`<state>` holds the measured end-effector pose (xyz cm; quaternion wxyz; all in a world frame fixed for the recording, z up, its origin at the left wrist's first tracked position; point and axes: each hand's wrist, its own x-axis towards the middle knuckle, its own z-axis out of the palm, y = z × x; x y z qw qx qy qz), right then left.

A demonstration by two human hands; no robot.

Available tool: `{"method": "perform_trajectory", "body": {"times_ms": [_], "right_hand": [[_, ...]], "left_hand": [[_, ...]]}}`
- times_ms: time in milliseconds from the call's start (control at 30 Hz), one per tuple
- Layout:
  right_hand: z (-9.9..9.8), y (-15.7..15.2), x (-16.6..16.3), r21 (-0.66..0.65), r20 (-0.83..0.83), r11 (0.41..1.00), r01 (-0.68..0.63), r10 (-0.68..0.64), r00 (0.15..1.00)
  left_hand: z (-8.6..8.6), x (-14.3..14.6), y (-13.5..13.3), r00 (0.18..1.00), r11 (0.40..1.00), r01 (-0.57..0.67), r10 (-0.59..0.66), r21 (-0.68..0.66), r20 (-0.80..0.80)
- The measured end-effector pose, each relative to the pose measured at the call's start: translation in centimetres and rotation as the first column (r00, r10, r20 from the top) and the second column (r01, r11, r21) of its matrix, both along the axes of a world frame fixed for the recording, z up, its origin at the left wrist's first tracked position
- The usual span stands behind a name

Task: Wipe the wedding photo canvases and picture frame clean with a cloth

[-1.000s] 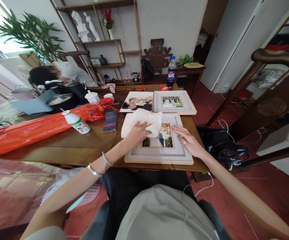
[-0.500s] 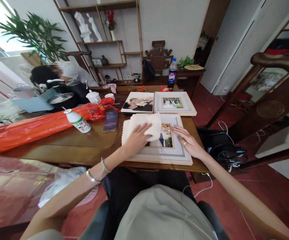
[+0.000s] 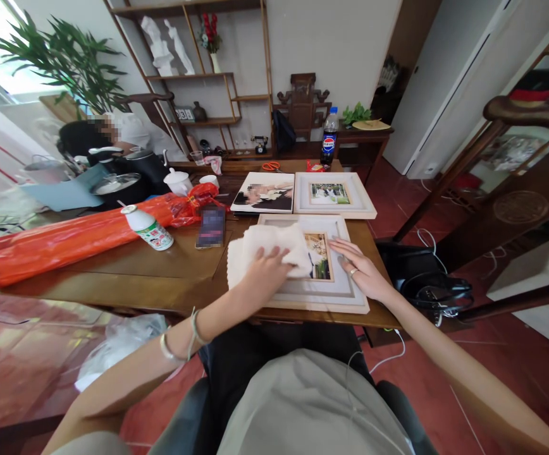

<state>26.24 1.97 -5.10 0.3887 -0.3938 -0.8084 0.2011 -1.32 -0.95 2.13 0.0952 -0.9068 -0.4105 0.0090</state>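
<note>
A light wooden picture frame (image 3: 319,302) with a wide white mat and a small photo lies flat at the table's front edge. Across its left part spreads a folded white cloth (image 3: 277,239), overhanging onto the table. My left hand (image 3: 267,272) presses down on this cloth, fingers slightly bent, with a fold bunched by the thumb. Stretched fingers of my right hand (image 3: 360,268) rest on the right side of the frame beside the photo, holding nothing. Behind lie a second matted frame (image 3: 367,201) and a large photo print (image 3: 265,193).
A phone (image 3: 210,227), a white bottle (image 3: 147,227) and a long red plastic-wrapped bundle (image 3: 80,234) lie to the left. Orange scissors (image 3: 271,166) and a cola bottle (image 3: 329,139) are at the back. A person leans at the far left. A black bag (image 3: 426,278) is right of the table.
My left hand and the cloth have slid slightly down over the frame, and the cloth has bunched near the thumb. My right hand stays on the frame's right side.
</note>
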Motion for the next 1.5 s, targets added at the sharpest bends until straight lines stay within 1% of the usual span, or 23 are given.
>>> {"method": "perform_trajectory", "body": {"times_ms": [67, 133, 167, 233, 267, 333, 400, 500, 533, 600, 667, 700, 767, 867, 933, 1000, 1067, 1133, 1167, 1233, 1333, 1400, 1500], "right_hand": [[-0.1, 0.0, 0.0, -0.001, 0.003, 1.0, 0.001, -0.001, 1.0], [-0.1, 0.0, 0.0, -0.001, 0.008, 1.0, -0.004, 0.004, 1.0], [-0.1, 0.1, 0.0, -0.001, 0.01, 1.0, -0.007, 0.007, 1.0], [-0.1, 0.1, 0.1, 0.002, 0.011, 1.0, -0.01, 0.01, 1.0], [-0.1, 0.1, 0.1, 0.005, 0.01, 1.0, -0.011, 0.011, 1.0], [-0.1, 0.1, 0.1, 0.011, 0.006, 1.0, -0.014, 0.014, 1.0], [-0.2, 0.1, 0.1, 0.016, 0.003, 1.0, -0.02, 0.02, 1.0], [-0.1, 0.0, 0.1, 0.011, 0.002, 1.0, -0.022, 0.022, 1.0], [0.0, 0.0, 0.1, 0.008, 0.002, 1.0, -0.023, 0.023, 1.0], [0.1, -0.1, 0.1, -0.002, 0.002, 1.0, -0.021, 0.021, 1.0], [0.1, -0.1, 0.1, -0.012, -0.003, 1.0, -0.017, 0.017, 1.0], [0.1, -0.1, 0.1, -0.016, -0.005, 1.0, -0.014, 0.014, 1.0], [0.1, -0.1, 0.1, -0.022, -0.007, 1.0, -0.015, 0.015, 1.0], [0.2, -0.1, 0.1, -0.026, -0.001, 1.0, -0.016, 0.016, 1.0], [0.2, -0.1, 0.0, -0.024, 0.003, 1.0, -0.011, 0.012, 1.0], [0.3, -0.1, 0.0, -0.02, 0.004, 1.0, -0.004, 0.004, 1.0], [0.4, -0.2, -0.1, -0.019, 0.006, 1.0, 0.001, -0.001, 1.0], [0.4, -0.2, -0.1, -0.016, 0.011, 1.0, 0.0, 0.0, 1.0], [0.4, -0.2, -0.1, -0.015, 0.014, 1.0, -0.003, 0.003, 1.0], [0.4, -0.2, 0.0, -0.012, 0.018, 1.0, -0.007, 0.007, 1.0], [0.3, -0.1, 0.1, -0.006, 0.016, 1.0, -0.01, 0.01, 1.0], [0.2, -0.1, 0.1, -0.002, 0.012, 1.0, -0.017, 0.017, 1.0], [0.2, -0.1, 0.1, -0.01, 0.008, 1.0, -0.019, 0.019, 1.0]], "left_hand": [[0.8, 0.1, -3.4, 0.997, 0.997, 0.069, -0.07, -0.029, -0.017], [1.0, 0.1, -5.6, 0.987, 0.985, 0.163, -0.162, -0.049, 0.02], [0.8, 0.1, -6.1, 0.98, 0.98, 0.195, -0.193, -0.05, 0.042], [0.1, 0.2, -5.7, 0.977, 0.978, 0.206, -0.202, -0.045, 0.07], [-0.4, 0.1, -4.9, 0.981, 0.982, 0.184, -0.181, -0.042, 0.072], [-1.4, 0.0, -2.4, 0.992, 0.994, 0.109, -0.107, -0.022, 0.066], [-2.1, -0.2, 0.7, 0.997, 0.999, 0.018, -0.02, 0.029, 0.071], [-2.6, -0.6, 5.6, 0.991, 0.988, -0.093, 0.079, 0.125, 0.111], [-2.6, -0.7, 6.9, 0.988, 0.984, -0.109, 0.092, 0.138, 0.124], [-2.4, -0.8, 8.9, 0.989, 0.987, -0.096, 0.079, 0.132, 0.129], [-2.2, -0.8, 9.5, 0.994, 0.995, -0.04, 0.03, 0.09, 0.105], [-2.0, -0.7, 9.1, 0.996, 0.998, -0.008, 0.002, 0.066, 0.088], [-1.4, -0.6, 7.2, 0.998, 0.999, 0.043, -0.044, 0.019, 0.05], [0.0, -0.7, 2.3, 0.995, 0.994, 0.099, -0.1, -0.05, -0.016], [1.0, -1.1, -1.2, 0.978, 0.973, 0.197, -0.204, -0.119, -0.045], [1.7, -1.5, -4.0, 0.951, 0.941, 0.305, -0.31, -0.149, -0.013], [1.8, -1.7, -5.7, 0.937, 0.925, 0.349, -0.346, -0.151, 0.051], [1.3, -1.6, -5.9, 0.947, 0.937, 0.318, -0.307, -0.149, 0.09], [0.9, -1.4, -5.5, 0.958, 0.948, 0.282, -0.27, -0.144, 0.095], [-0.2, -1.1, -3.8, 0.977, 0.971, 0.204, -0.195, -0.123, 0.083], [-1.6, -0.8, 0.6, 0.991, 0.994, 0.102, -0.099, -0.038, 0.085], [-2.0, -0.7, 3.8, 0.993, 0.998, 0.061, -0.063, 0.021, 0.098], [-1.9, -0.3, 7.9, 0.992, 0.995, 0.02, -0.031, 0.096, 0.121]]}}
